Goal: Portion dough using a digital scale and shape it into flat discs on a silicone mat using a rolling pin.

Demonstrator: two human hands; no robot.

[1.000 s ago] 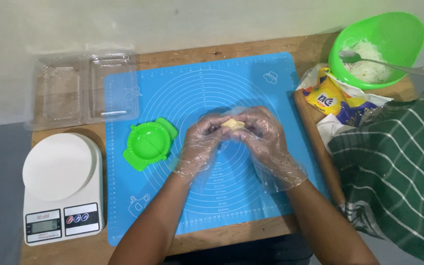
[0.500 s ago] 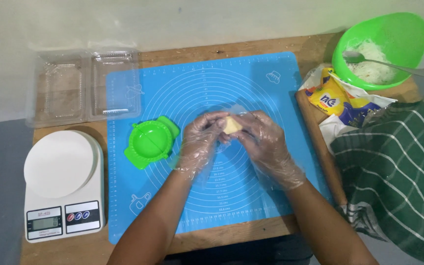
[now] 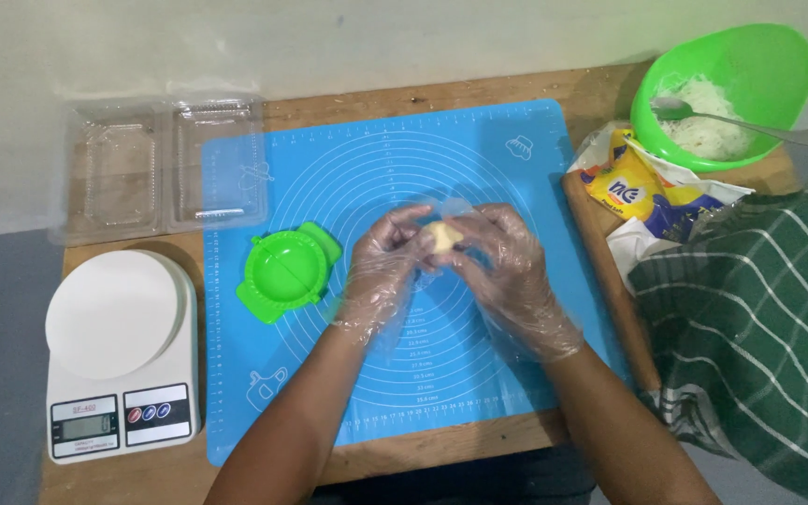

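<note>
Held dough (image 3: 441,236) between my gloved hands, left hand (image 3: 387,266) and right hand (image 3: 507,266) both grasping it above blue mat (image 3: 479,150) centre. Green press (image 3: 284,271) lay just left of left hand. Scale (image 3: 119,351) sat at worktop (image 3: 479,93) left edge. Green bowl (image 3: 750,70) far right.

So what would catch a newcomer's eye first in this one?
Two gloved hands, left hand and right hand, meet over the middle of the blue mat, pinching a pale dough ball. A green press lies just left of them, and a green bowl with a spoon sits at the far right corner.
</note>
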